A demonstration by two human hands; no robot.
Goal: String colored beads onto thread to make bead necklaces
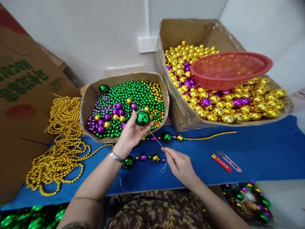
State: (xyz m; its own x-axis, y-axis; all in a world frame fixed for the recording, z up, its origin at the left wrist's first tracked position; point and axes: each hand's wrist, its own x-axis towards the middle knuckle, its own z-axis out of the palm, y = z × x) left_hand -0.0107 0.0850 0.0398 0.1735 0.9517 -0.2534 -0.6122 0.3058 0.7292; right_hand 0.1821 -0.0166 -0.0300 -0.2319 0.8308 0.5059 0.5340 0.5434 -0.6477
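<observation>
In the head view my left hand [131, 133], palm up, has its fingers curled round a large shiny green bead [143, 118]. My right hand [179, 163] pinches a long thin needle [156, 139], whose far tip reaches the left fingers just below the bead. I cannot tell whether the tip is inside anything. A loop of pale thread [163, 168] hangs under the right fingers. Below and between the hands lies a strung row of beads in green, purple and gold [143, 157]. Behind it runs a second bead strand [167, 136], ending in a gold cord on the right.
A cardboard box of small mixed beads [84, 124] stands behind my left hand. At back right, a larger box [176, 116] holds gold and purple beads under a red plastic basket [231, 78]. Gold bead chains [57, 162] lie left. Pink thread snips [232, 163] and a red packet [221, 163] lie right.
</observation>
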